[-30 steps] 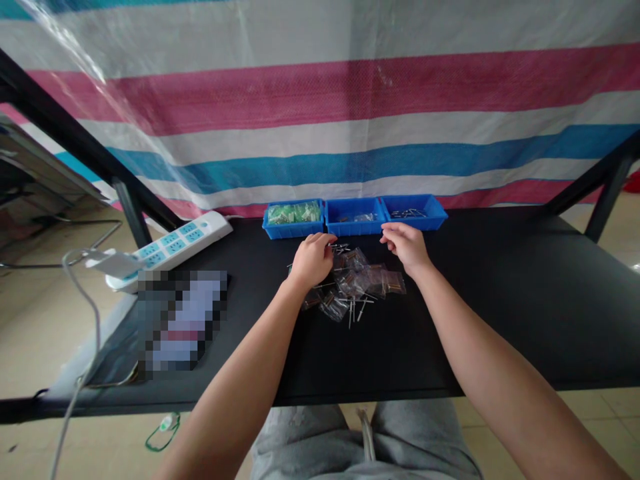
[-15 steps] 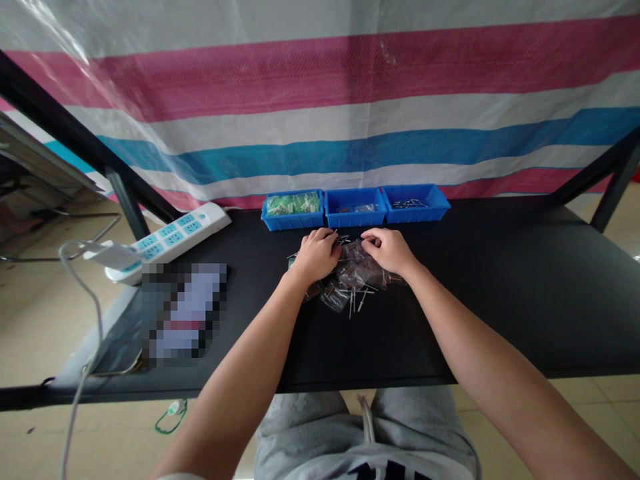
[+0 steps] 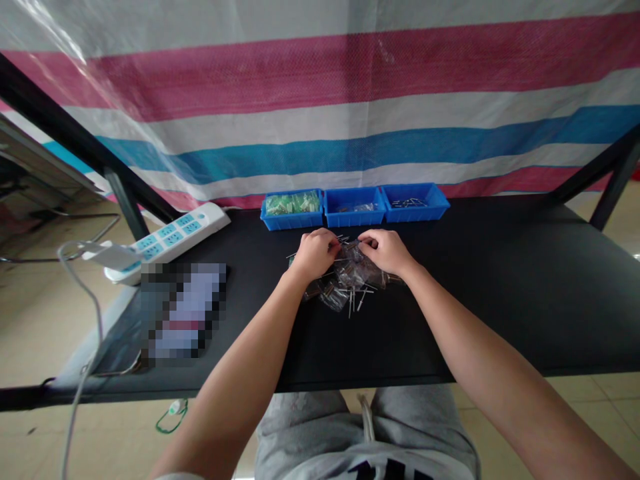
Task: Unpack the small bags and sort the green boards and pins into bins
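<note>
A loose pile of small clear plastic bags [image 3: 353,272] with brownish parts inside lies on the black table, mixed with thin silver blind rivets [image 3: 361,299]. At the pile's back left, my left hand [image 3: 316,253] is closed, its fingertips curled among rivets; what they grip is hidden. My right hand [image 3: 389,249] pinches the back edge of a clear bag on the pile's right side. Behind the hands stand a blue bin of green packets [image 3: 293,225], a blue bin with a few clear bags [image 3: 355,219] and a blue bin holding rivets [image 3: 417,213].
A white power strip [image 3: 173,243] with a plugged-in charger and cable [image 3: 93,297] is at the left. Near it lies a blurred-out, phone-like item [image 3: 187,313]. A striped plastic sheet [image 3: 320,87] hangs behind the table [image 3: 525,287], between black frame posts.
My left fingers have drawn in into a tighter curl. My right hand has shifted slightly left, its fingertips closing on the bag's edge. The pile and bins look the same.
</note>
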{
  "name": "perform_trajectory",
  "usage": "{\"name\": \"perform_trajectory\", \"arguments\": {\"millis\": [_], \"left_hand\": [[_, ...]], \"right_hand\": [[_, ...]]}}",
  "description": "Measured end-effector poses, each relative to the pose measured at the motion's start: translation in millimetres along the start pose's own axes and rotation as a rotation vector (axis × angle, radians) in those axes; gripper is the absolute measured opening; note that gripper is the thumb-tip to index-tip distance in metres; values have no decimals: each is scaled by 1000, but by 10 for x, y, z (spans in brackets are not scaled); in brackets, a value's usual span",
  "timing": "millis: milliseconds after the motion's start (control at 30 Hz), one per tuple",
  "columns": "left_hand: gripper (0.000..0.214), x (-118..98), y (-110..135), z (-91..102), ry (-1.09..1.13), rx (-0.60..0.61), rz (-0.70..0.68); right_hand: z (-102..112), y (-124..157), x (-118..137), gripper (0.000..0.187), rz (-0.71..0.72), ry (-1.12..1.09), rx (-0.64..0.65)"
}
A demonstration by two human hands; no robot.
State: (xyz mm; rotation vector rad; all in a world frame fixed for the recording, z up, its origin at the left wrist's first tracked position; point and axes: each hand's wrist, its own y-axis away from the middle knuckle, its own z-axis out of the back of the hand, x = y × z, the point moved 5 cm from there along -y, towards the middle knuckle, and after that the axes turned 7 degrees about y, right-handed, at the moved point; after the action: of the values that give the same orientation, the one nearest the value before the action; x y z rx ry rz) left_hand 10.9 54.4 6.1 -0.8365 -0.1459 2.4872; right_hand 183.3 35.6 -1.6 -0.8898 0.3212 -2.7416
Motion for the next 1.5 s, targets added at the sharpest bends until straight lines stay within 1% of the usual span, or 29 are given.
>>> {"name": "perform_trajectory", "arguments": {"millis": [100, 267, 400, 500, 600, 700, 833, 967, 1100, 1200, 1367, 1500], "left_hand": [[14, -25, 4, 8, -29, -3, 13], [14, -51, 7, 56, -53, -88, 32], [13, -107, 9, 106, -7, -134, -1], [13, -175, 23, 141, 23, -147, -42], [13, -243, 44, 160, 50, -151, -101], [13, -281, 62, 164, 70, -161, -137], [16, -291, 72, 168, 90, -179, -138], [28, -273, 66, 188, 113, -208, -105], [43, -279, 49, 155, 127, -131, -98], [39, -294, 44, 139, 145, -91, -93], [25, -280, 42, 154, 187, -131, -75], [18, -266, 44, 154, 202, -146, -83]], "right_hand": [[-6, -2, -7, 19, 7, 0, 4], [1, -2, 6, 18, 14, -9, 13], [62, 8, 49, 18, 11, -49, -32], [113, 21, 97, 28, 23, -110, -61], [138, 35, 133, 40, 19, -168, -51], [146, 43, 153, 45, 6, -242, -36], [148, 40, 160, 39, 17, -286, -31], [153, 34, 152, 30, 18, -325, -49], [154, 33, 167, 29, 16, -358, -52], [145, 33, 173, 30, 13, -383, -52], [132, 36, 146, 36, -21, -444, -55], [155, 42, 156, 42, -33, -363, -33]]}}
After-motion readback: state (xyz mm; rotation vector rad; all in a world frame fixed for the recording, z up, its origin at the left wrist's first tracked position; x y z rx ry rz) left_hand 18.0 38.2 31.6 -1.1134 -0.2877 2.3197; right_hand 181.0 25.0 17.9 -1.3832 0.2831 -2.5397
